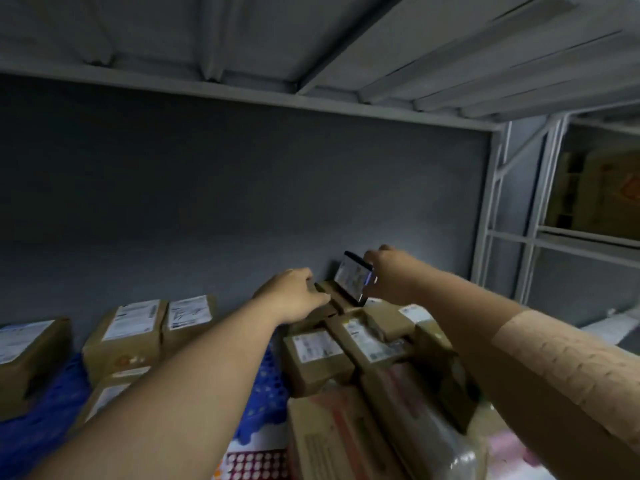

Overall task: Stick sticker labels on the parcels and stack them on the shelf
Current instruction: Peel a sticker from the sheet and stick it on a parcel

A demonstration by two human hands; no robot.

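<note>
From the head view, several labelled brown cardboard parcels (131, 336) already sit on the grey metal shelf (242, 98), while the left hand (294, 292) rests fingers on a small brown parcel (330, 289) at the back and the right hand (384, 275) grips a black phone (355, 277) above it.

Matt brown cardboard parcels (317, 355), paper labels (313, 344)
</note>
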